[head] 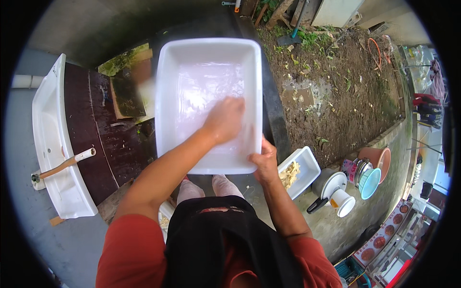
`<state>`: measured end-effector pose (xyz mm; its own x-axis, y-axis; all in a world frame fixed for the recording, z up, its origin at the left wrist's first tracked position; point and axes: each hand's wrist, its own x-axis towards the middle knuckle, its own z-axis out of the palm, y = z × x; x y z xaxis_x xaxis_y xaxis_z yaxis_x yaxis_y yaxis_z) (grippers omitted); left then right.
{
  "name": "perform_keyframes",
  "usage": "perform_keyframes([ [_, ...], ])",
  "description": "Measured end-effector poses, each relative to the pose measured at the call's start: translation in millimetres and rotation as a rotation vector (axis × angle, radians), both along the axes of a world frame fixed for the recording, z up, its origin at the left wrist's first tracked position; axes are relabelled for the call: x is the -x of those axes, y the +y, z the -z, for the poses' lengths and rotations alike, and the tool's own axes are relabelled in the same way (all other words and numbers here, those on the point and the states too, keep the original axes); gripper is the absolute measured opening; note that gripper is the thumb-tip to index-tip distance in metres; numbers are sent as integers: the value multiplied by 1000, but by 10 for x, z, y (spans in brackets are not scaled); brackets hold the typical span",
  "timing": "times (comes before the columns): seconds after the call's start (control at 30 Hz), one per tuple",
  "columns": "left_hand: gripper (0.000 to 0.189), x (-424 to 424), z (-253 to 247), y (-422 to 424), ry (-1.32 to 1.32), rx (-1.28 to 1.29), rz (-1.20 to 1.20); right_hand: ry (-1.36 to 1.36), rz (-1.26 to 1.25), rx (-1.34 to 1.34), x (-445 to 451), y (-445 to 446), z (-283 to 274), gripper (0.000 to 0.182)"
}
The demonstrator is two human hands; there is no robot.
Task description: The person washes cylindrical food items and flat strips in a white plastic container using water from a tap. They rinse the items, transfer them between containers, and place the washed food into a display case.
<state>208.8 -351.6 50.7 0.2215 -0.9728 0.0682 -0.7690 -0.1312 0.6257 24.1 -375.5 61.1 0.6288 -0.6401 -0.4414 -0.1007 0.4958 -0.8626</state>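
Note:
A white rectangular plastic tub (pixel 166 108) is held in front of me, its open top facing up toward my head. Its wet inner floor shines, and a little water seems to lie there. My left hand (pixel 226 120) is inside the tub, low over the right part of the floor. Motion blurs its curled fingers, so whether anything is in them cannot be seen. At the tub's lower right corner, my right hand (pixel 266 160) grips the rim, thumb over the edge and the other fingers largely hidden outside.
A smaller white tub (pixel 306 169) with pale yellow strips (pixel 290 175) stands to my right, beside a lidded metal pot (pixel 326 181), a turquoise plastic basin (pixel 370 183) and a terracotta-coloured bucket (pixel 384 162). At left are a white sink (pixel 50 126) and a wooden-handled tool (pixel 63 168). Bare soil (pixel 345 97) lies beyond.

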Motion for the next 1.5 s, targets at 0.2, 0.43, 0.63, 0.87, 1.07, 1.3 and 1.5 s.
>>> perform_keyframes([
  [0.2, 21, 230, -58, 218, 85, -340, 429, -95, -3, 241, -45, -198, -65, 66],
  [0.43, 26, 72, -333, 283, -104, -542, 525, -121, 151, -164, -49, -72, -212, 73],
  [0.63, 33, 201, -270, 363, 43, -583, 570, -111, 86, -30, 84, -8, -111, 72],
  [0.87, 39, 231, -404, 311, -12, -659, 555, -80, 93, -14, 62, -22, -171, 72],
  [1.07, 32, 95, -417, 539, -200, -806, 593, -84, 214, 2, 191, -1, -150, 73],
  [1.3, 11, -144, -230, 829, -650, -507, 628, -158, 249, 138, 175, -53, -183, 69],
  [1.5, 12, -130, -355, 885, -725, -502, 760, -125, 223, -19, 289, -18, -148, 68],
])
